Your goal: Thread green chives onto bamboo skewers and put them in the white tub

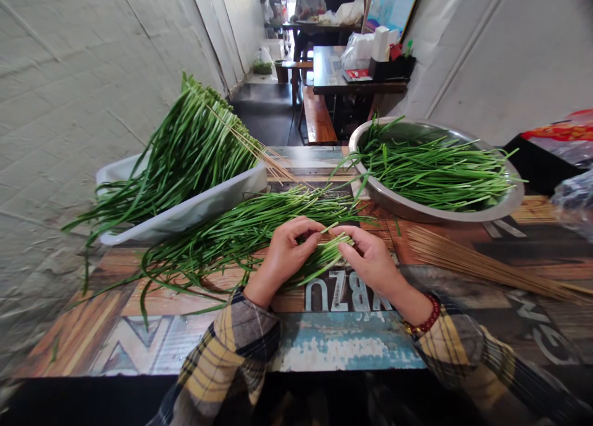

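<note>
A small bunch of garlic chives [328, 257] lies between my two hands, its pale cut ends towards the right. My left hand [286, 253] is closed around the bunch, with the thumb on top. The fingers of my right hand [371, 260] pinch the pale ends; whether a skewer is also in them I cannot tell. Behind my hands a loose pile of chives [217, 231] spreads over the table. To the left, a white tray [185, 208] holds chives threaded in rows on skewers [236, 133], whose bare ends stick out to the right.
A metal basin [433, 215] of loose chives stands at the back right. Bare bamboo skewers [477, 265] lie in a bundle right of my hand. Plastic bags [577, 194] sit at the right edge. Farther off are another table [328, 65], a bench [319, 114] and a person [309, 3].
</note>
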### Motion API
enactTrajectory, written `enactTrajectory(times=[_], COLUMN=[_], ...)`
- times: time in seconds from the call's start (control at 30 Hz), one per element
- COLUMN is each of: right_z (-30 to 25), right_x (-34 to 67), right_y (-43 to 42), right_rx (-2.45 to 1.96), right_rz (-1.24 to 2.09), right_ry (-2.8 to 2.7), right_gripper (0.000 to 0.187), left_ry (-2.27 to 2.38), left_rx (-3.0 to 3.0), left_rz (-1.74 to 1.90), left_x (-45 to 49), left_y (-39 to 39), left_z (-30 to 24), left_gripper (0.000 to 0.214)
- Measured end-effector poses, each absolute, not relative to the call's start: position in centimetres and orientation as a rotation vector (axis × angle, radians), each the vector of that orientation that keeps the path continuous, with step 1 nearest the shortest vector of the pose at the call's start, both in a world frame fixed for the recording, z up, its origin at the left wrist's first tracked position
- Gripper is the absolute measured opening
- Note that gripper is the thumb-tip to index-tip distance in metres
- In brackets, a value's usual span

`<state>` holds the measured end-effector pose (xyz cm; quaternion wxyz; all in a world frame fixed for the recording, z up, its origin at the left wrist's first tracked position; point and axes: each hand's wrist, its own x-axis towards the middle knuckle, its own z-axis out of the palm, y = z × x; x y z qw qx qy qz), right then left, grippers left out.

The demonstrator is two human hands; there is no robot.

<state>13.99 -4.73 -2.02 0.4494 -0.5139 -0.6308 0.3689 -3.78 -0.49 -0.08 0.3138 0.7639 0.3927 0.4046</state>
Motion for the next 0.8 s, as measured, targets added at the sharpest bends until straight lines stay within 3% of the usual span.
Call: enactTrajectory(times=[0.7, 0.8], right_z=[-2.63, -2.77], right_x=[14.02, 13.91], right_y=[-4.46, -4.46], right_rx=[-1.266, -1.227], right_rz=[0.924, 0.985], right_ry=[-1.56, -1.482], right_gripper=[0.023, 0.032], left_ry=[0.981, 0.981], left_rx=[2.075, 2.056], left_rz=[1.048, 1.033], left_x=[-3.7, -3.75], left_y=[-0.51, -0.51], left_z=[0.04, 0.1], left_gripper=[0.013, 0.014])
